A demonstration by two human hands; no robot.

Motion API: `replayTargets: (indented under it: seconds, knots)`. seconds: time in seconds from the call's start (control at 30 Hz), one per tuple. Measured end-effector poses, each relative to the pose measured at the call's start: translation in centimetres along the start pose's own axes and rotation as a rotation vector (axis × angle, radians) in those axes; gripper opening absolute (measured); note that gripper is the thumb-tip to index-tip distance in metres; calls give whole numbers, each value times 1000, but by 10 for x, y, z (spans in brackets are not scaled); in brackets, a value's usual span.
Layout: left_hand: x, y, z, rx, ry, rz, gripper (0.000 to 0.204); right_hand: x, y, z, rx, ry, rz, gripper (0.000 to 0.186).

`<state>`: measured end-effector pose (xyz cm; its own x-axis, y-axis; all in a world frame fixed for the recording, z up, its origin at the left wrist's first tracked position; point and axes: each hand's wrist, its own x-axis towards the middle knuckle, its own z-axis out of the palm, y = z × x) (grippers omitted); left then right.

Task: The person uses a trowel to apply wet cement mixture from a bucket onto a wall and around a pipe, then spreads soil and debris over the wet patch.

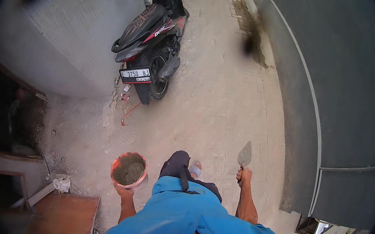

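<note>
Closed around a short handle, the right hand (245, 175) carries a mason's trowel (244, 154) with its pointed grey blade aimed toward twelve o'clock, away from the body. Its fingers are wrapped fully shut, with no gap showing. At about nine o'clock from it, the left hand (123, 191) holds an orange bucket (129, 169) from below its near rim; the fingers look curled tight there, though their exact purchase is hidden under the pail.

Grey mortar fills much of that bucket, so it likely hangs heavy and dense, wet enough to slop if tilted; the rim or a bail is the sound place to hold it. By contrast the trowel should be light and stiff, steel-bladed, gritty rather than slippery.

Between both hands, a sandalled foot (196, 169) steps forward on the pale paved ground (216, 106). Farther off, toward eleven o'clock, a black and red motorbike (153, 34) stands parked beside a grey wall (63, 33).
</note>
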<state>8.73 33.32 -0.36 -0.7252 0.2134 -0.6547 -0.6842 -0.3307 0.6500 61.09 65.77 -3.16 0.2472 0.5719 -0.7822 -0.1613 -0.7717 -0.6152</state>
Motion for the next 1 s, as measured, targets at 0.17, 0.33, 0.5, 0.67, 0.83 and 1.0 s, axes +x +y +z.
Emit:
replayTargets:
  seconds: [0.17,0.33,0.5,0.67,0.83,1.0]
  knots:
    - [28,-94,107,6,152,-108,57,116,-163,73,-209,-80,-110,29]
    - [60,-188,266,-67,317,-198,58,211,-291,106,-315,-49,-72,28]
    - [68,-228,432,-118,377,-217,58,275,-390,104,-307,35,67,26]
    - [88,-259,606,-169,386,-195,58,333,-511,145,-193,56,143,26]
    - [96,-309,745,-230,447,-139,59,430,-622,174,-234,30,199,24]
    - [123,-355,926,-328,463,-86,59,547,-827,248,-416,10,90,24]
